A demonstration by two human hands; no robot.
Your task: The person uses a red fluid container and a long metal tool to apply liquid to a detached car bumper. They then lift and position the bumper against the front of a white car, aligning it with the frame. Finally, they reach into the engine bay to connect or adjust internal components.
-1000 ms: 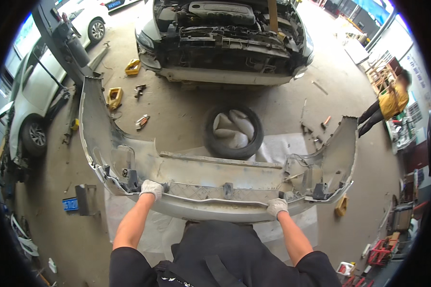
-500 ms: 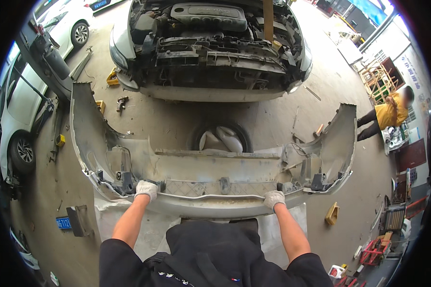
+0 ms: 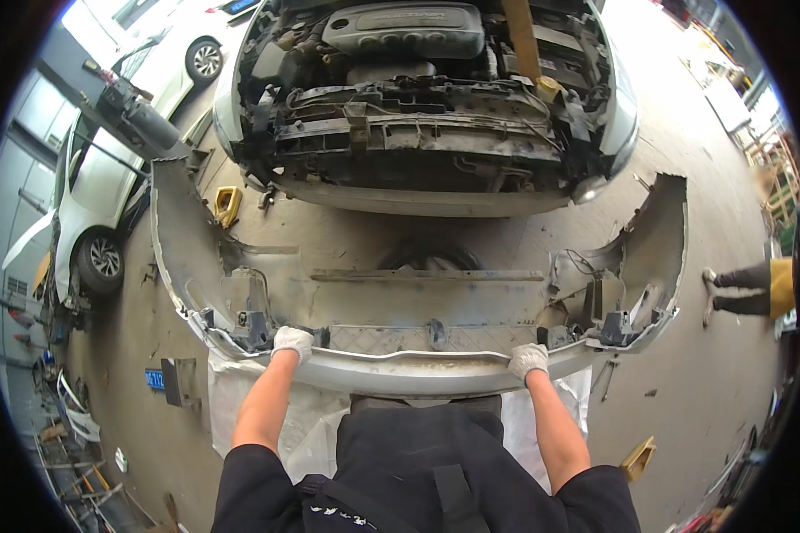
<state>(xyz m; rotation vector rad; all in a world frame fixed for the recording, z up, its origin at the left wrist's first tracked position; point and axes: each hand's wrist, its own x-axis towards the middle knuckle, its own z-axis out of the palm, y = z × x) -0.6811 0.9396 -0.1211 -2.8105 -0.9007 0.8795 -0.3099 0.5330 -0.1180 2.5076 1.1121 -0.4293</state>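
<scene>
Holding the bumper (image 3: 418, 311) lengthwise from left to right, on the near side of the car (image 3: 391, 138), with fingers of left hand (image 3: 293, 343) and right hand (image 3: 528, 359) curled over its near edge (neither hand nearer).

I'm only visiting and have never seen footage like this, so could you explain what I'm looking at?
There's no machine arm here, just a person at work. The picture comes from a wide fisheye camera worn on their head, looking down, so straight edges bend near its rim. The left hand and right hand, both in pale gloves, have their grip on the near edge of a grey car bumper cover, its inner side in view. Beyond it stands a car with an exposed engine bay. On the floor are a white sheet, a tyre partly hidden behind the bumper cover, and a blue licence plate.
</scene>
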